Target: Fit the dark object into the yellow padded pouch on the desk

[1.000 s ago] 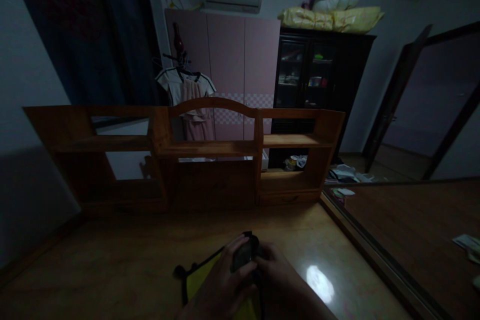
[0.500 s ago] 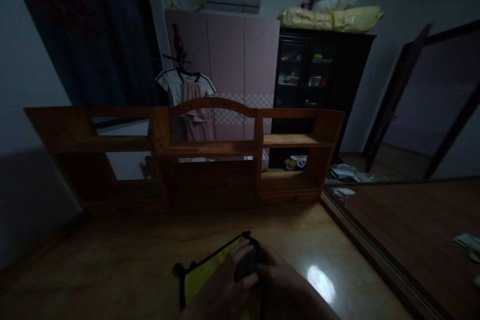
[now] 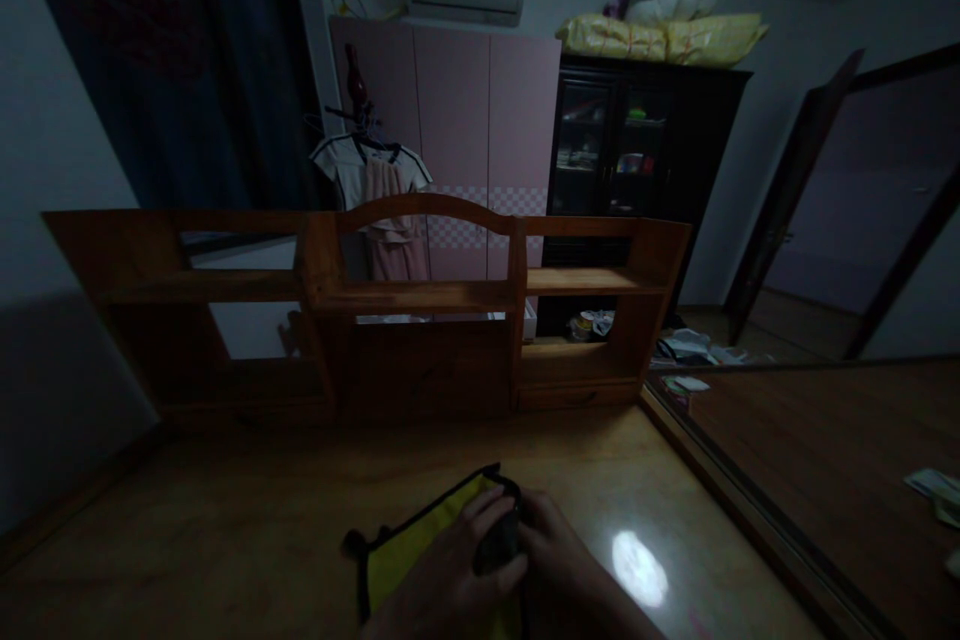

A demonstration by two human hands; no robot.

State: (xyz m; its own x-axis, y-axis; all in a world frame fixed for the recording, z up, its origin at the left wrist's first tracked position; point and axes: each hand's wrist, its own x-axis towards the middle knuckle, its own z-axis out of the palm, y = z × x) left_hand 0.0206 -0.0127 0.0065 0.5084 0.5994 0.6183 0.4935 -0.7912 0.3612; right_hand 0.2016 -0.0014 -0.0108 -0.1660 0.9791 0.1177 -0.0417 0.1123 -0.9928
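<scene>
Low in the head view, a yellow fabric piece with black edging (image 3: 405, 555), perhaps a pouch or bag, lies on the wooden surface (image 3: 225, 510). My left hand (image 3: 461, 560) reaches across it, fingers curled around a dark rounded object (image 3: 496, 542) whose kind I cannot make out in the dim light. From the right, my right hand (image 3: 555, 545) meets the same object at the fabric's black edge, its fingers bent and partly hidden behind it. A small dark knob-like part (image 3: 356, 545) sticks out at the fabric's left corner.
A wooden shelf unit (image 3: 420, 298) spans the far side of the surface. A raised rail (image 3: 720, 490) borders the right side, with the floor beyond it. Farther back stand a pink wardrobe (image 3: 450, 110), a dark cabinet (image 3: 697, 140) and hanging clothes (image 3: 390, 210).
Both hands have shifted only slightly around the dark object, and more of it shows between them. The yellow fabric stays nearly in place.
</scene>
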